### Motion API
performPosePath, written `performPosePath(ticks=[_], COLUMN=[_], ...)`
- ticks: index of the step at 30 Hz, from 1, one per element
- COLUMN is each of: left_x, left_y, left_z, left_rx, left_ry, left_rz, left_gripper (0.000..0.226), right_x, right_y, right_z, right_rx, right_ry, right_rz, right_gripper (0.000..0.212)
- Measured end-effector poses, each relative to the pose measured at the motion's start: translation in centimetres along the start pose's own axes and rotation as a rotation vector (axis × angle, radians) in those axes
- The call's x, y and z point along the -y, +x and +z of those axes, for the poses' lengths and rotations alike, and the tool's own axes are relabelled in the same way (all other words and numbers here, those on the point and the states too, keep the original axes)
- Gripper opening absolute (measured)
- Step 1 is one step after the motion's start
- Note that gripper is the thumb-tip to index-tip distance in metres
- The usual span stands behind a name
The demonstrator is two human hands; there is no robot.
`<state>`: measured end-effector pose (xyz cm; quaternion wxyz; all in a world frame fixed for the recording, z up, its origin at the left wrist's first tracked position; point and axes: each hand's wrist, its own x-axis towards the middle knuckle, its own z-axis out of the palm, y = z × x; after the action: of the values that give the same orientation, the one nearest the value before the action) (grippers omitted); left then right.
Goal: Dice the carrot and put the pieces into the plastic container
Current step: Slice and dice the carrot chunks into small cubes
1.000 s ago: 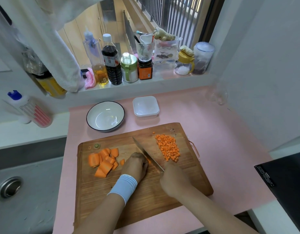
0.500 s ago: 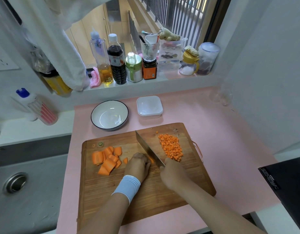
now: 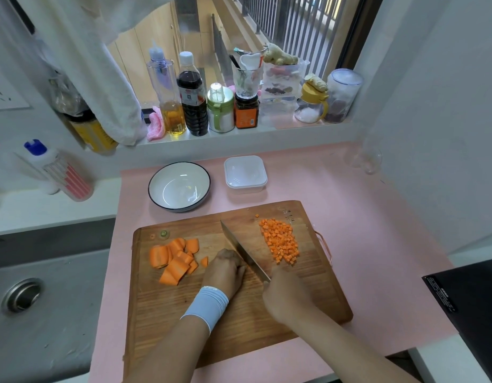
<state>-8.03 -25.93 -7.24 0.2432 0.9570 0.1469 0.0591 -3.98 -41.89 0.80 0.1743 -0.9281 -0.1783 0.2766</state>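
Observation:
On the wooden cutting board [image 3: 308, 294] a heap of diced carrot [image 3: 280, 240] lies at the right and several large carrot slabs [image 3: 174, 258] lie at the left. My right hand [image 3: 287, 293] grips the handle of a knife [image 3: 243, 250], whose blade runs diagonally up and left. My left hand [image 3: 225, 268], with a pale blue wristband, sits curled against the blade's left side; any carrot under its fingers is hidden. The square plastic container [image 3: 245, 174] stands behind the board, with nothing in it.
A white bowl with a dark rim [image 3: 179, 186] stands left of the container on the pink counter. Bottles and jars [image 3: 192, 95] line the window sill. A steel sink [image 3: 23, 294] lies to the left, a black appliance [image 3: 469, 305] to the right.
The knife blade has shifted slightly beside my left hand, which stays in place on the board. The view has shifted a little; the carrot heaps have not moved.

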Motion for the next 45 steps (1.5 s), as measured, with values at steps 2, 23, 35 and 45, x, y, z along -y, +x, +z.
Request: performPosePath(ticks=[2, 23, 35, 45], left_x=[0.0, 0.4, 0.5, 0.5], left_y=[-0.1, -0.5, -0.5, -0.7], left_z=[0.1, 0.0, 0.1, 0.0], left_rx=[-0.007, -0.025, -0.034, -0.045], left_ry=[-0.004, -0.095, -0.052, -0.099], left_rz=[-0.009, -0.016, 0.016, 0.005], left_gripper=[0.010, 0.010, 0.013, 0.011], right_x=[0.2, 0.6, 0.0, 1.4], right_y=[0.4, 0.5, -0.6, 1.3], right_z=[0.2, 0.1, 0.2, 0.5], right_rx=[0.019, -0.001, -0.001, 0.040], right_ry=[0.027, 0.045, 0.006, 0.023], right_rz=[0.022, -0.004, -0.041, 0.013], right_gripper=[0.020, 0.015, 0.017, 0.019])
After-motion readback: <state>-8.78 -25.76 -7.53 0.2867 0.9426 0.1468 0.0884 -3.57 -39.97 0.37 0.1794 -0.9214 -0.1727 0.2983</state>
